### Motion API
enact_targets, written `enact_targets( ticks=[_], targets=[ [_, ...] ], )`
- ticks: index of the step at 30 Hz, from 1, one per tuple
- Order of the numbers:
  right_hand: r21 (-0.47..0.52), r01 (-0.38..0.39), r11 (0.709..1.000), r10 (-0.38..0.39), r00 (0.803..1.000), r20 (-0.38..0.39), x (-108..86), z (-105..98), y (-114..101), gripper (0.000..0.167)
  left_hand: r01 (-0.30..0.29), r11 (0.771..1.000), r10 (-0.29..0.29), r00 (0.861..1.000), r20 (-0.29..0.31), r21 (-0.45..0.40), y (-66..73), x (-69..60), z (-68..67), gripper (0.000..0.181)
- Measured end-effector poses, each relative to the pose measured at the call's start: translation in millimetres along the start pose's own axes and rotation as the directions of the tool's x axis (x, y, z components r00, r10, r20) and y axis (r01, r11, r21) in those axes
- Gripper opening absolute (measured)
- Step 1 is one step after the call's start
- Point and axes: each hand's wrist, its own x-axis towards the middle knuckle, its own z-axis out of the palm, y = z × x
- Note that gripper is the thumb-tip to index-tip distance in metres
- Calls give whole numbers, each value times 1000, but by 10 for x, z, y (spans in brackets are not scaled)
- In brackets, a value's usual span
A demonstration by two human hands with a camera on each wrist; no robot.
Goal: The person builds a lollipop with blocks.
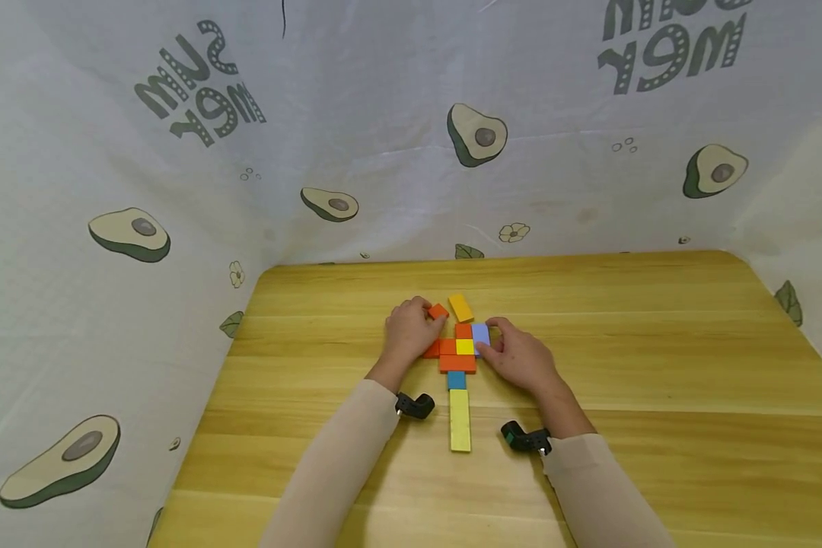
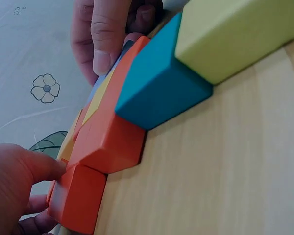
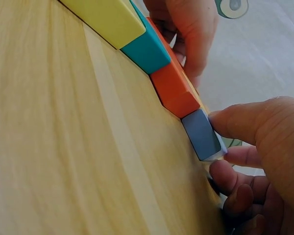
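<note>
Coloured wooden blocks lie joined in a flat figure on the table. My left hand (image 1: pixel 411 332) pinches a small orange-red block (image 1: pixel 438 311) between thumb and forefinger, at the figure's upper left. Its thumb (image 2: pixel 49 167) is close to the red block (image 2: pixel 77 203) at the left end. On the other side, my right hand (image 1: pixel 520 356) grips the purple block (image 1: pixel 480 335) at its two ends. Next to that block are a red block (image 1: pixel 463 330) and a small yellow block (image 1: pixel 465 347). An orange-red block (image 1: pixel 457 364) lies below them.
A blue block (image 1: pixel 457 380) and a long pale yellow block (image 1: pixel 460 421) run toward me from the figure. An orange-yellow block (image 1: pixel 461 307) lies slanted at its far end. Printed cloth (image 1: pixel 397 152) hangs behind and beside the wooden table (image 1: pixel 657 365).
</note>
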Motion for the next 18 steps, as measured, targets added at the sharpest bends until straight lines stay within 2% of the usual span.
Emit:
enact_targets(
  ticks=[5,10,12,14,18],
  targets=[
    [1,5,1000,-5,1000,-4,-2,-11,0,59,18,1000,-18,1000,4,-19,-11,10,-16,43],
    [1,4,1000,-4,1000,-6,-2,-7,-2,59,0,997,1,1000,13,-73,-48,13,-28,46],
    [1,3,1000,-3,1000,-5,-3,0,-2,59,-33,995,35,999,18,-98,-73,8,-40,47],
    [2,7,1000,-7,1000,-5,-3,7,1,60,-89,991,93,995,35,-96,-103,1,-56,47],
    [-2,7,1000,-7,1000,-10,0,16,14,60,-214,973,221,971,92,-84,-176,-15,-89,47]
  ],
)
